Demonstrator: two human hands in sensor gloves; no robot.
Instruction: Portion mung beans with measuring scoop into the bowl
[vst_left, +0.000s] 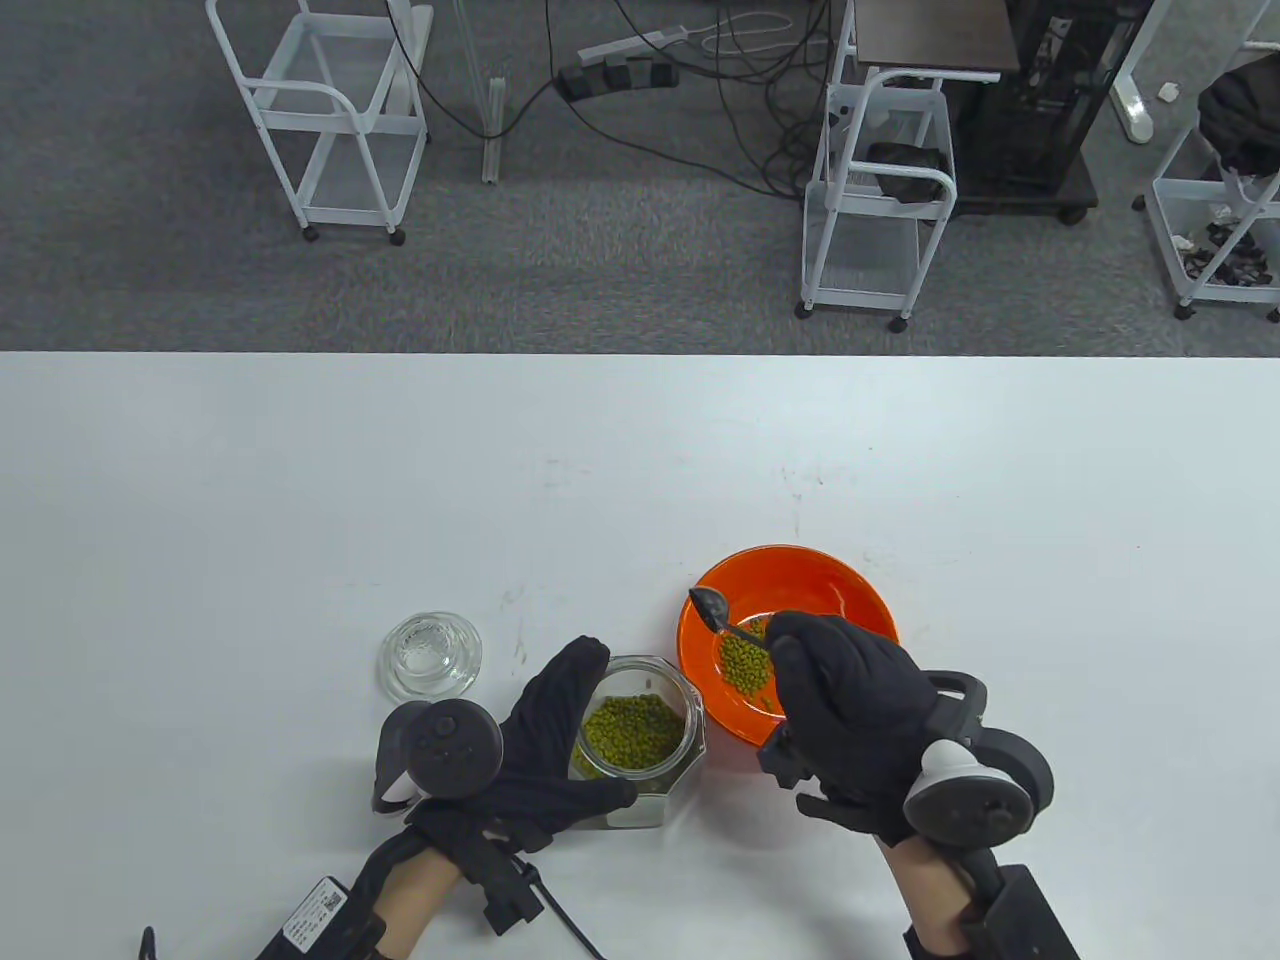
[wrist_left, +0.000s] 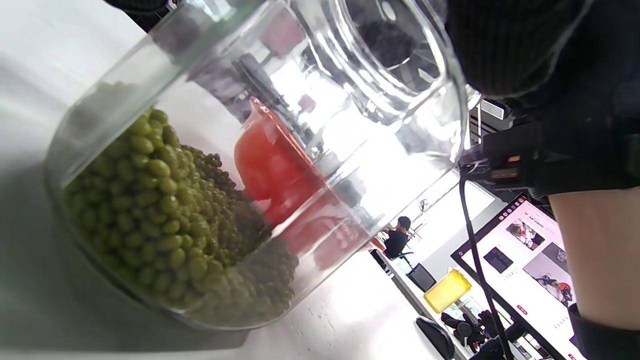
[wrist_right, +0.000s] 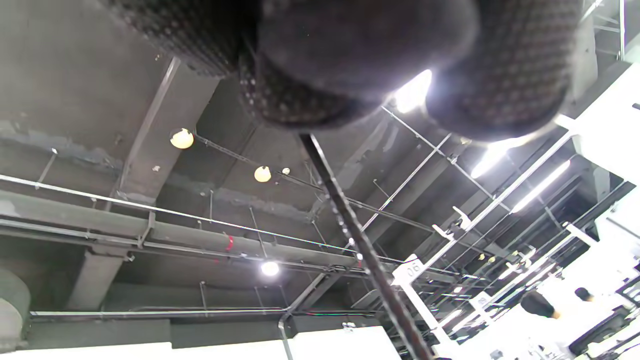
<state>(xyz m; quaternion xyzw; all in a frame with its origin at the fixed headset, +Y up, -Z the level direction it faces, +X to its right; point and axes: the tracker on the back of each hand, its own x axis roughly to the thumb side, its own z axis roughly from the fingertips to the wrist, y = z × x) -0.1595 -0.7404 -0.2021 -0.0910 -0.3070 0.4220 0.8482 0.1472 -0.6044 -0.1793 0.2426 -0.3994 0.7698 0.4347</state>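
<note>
An open glass jar (vst_left: 641, 738) part full of green mung beans (vst_left: 630, 733) stands near the table's front edge. My left hand (vst_left: 555, 745) grips it from the left, fingers curled round its wall; the left wrist view shows the jar (wrist_left: 240, 165) and beans (wrist_left: 165, 220) up close. To the right sits an orange bowl (vst_left: 850, 590) with a small heap of beans (vst_left: 745, 665). My right hand (vst_left: 850, 715) holds a dark metal measuring scoop (vst_left: 712, 610) by its handle above the bowl's left rim, its head looking empty. The right wrist view shows only the handle (wrist_right: 360, 240) against the ceiling.
The jar's glass lid (vst_left: 431, 655) lies on the white table (vst_left: 300, 500) left of the jar. Beyond the table's far edge stand white wire carts (vst_left: 330, 110) and floor cables.
</note>
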